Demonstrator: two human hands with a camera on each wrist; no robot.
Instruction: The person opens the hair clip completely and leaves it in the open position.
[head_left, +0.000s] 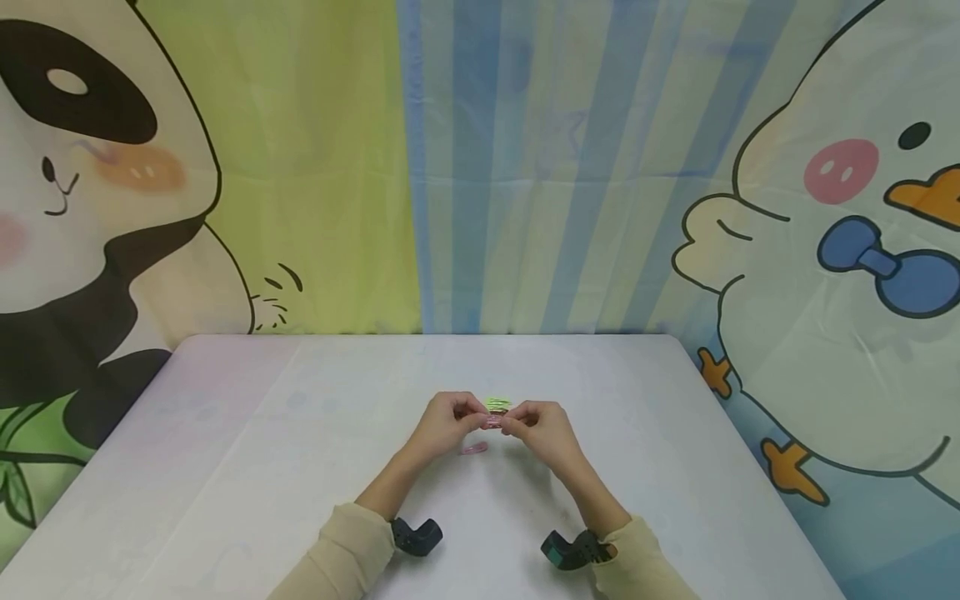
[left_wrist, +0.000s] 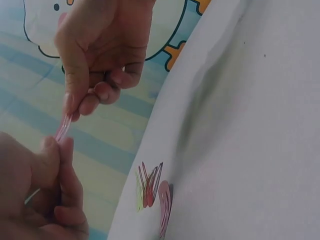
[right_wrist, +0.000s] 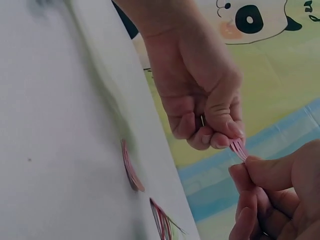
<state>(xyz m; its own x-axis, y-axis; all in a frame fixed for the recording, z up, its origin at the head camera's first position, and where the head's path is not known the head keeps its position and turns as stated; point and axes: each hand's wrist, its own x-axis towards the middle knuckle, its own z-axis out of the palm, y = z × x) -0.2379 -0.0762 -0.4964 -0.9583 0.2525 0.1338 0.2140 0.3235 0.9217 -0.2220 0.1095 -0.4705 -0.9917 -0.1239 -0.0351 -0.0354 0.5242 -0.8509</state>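
A pink snap hair clip is stretched between my two hands above the table. My left hand pinches one end of it between thumb and index finger. At the other end, the thumb and fingers of my right hand pinch the same hair clip. Another pink hair clip lies on the table just nearer to me, below the left hand. Beyond the hands sits a row of several green and red hair clips, partly hidden behind the fingers in the head view.
The white table extends on both sides of my arms. A printed curtain with a panda and a bird hangs behind its far edge. Dark wrist devices are strapped at both sleeves.
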